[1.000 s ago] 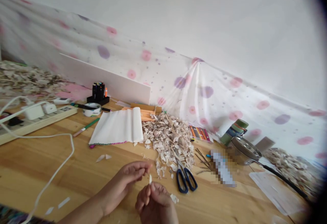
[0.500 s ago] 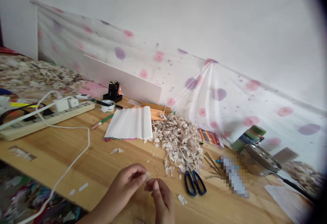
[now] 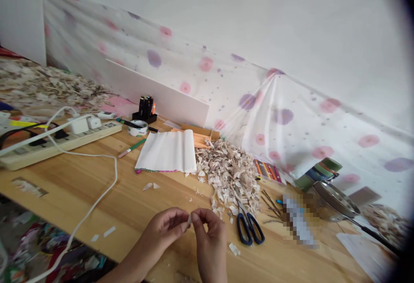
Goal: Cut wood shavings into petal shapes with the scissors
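My left hand (image 3: 164,228) and my right hand (image 3: 209,231) meet low over the wooden table (image 3: 80,184), fingertips pinched together on a small white scrap of paper (image 3: 189,219). Just beyond them lies a heap of torn pale paper pieces (image 3: 230,175). Blue-handled scissors (image 3: 247,227) rest flat to the right of my right hand. One loose white scrap (image 3: 234,248) lies beside that hand.
A white folded sheet (image 3: 166,151), a power strip (image 3: 39,145) with a white cable (image 3: 97,197), a marker holder (image 3: 145,108), tape roll (image 3: 137,127), coloured pencils (image 3: 267,171), a striped cup (image 3: 318,173) and a steel pan (image 3: 334,201) stand around. Another paper heap (image 3: 42,89) fills the far left.
The view has swung left and down, showing the table's near edge. My hands have come together, the right hand rising to pinch the scrap with the left.
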Motion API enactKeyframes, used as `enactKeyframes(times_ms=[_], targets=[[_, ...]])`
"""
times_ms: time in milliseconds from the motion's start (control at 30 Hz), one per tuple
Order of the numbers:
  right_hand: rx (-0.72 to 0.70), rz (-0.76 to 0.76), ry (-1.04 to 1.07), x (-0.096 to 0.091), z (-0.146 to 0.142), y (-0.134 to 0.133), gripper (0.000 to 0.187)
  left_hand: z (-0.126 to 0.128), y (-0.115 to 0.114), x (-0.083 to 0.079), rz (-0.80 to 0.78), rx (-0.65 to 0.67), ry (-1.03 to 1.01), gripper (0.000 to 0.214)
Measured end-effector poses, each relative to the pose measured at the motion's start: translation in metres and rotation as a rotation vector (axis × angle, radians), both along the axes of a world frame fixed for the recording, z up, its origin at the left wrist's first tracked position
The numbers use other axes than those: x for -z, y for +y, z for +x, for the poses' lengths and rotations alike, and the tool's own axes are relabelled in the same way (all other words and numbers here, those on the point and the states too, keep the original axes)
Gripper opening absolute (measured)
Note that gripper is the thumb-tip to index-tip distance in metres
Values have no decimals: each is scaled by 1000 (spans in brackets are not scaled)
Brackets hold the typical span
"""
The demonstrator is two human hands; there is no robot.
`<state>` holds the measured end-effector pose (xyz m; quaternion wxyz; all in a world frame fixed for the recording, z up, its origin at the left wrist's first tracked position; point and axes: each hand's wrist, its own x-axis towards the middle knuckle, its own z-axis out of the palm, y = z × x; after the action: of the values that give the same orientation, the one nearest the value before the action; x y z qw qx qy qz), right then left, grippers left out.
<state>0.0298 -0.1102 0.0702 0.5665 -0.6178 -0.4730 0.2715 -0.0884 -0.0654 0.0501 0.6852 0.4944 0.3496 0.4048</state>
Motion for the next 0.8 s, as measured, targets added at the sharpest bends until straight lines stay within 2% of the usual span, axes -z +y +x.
enactKeyframes(times_ms=[133,267,367,500,700,800], targets=[[-28,-22,36,-1,0,2,23,-1,1,0,62,-1,51,25],[-8,11,22,-1,5,2,29,-3,0,-2,25,-30,63,23],[38,42,-70,-1,7,1,25,-4,-1,0,19,-21,42,23],[-29,-37,-259,-4,9,5,12,-3,-2,3,37,17,54,25],[8,-52,-283,-10,18,9,25,-4,-2,5,48,29,102,22],[-31,-66,-316,-7,18,8,19,-5,-2,8,55,41,94,24]])
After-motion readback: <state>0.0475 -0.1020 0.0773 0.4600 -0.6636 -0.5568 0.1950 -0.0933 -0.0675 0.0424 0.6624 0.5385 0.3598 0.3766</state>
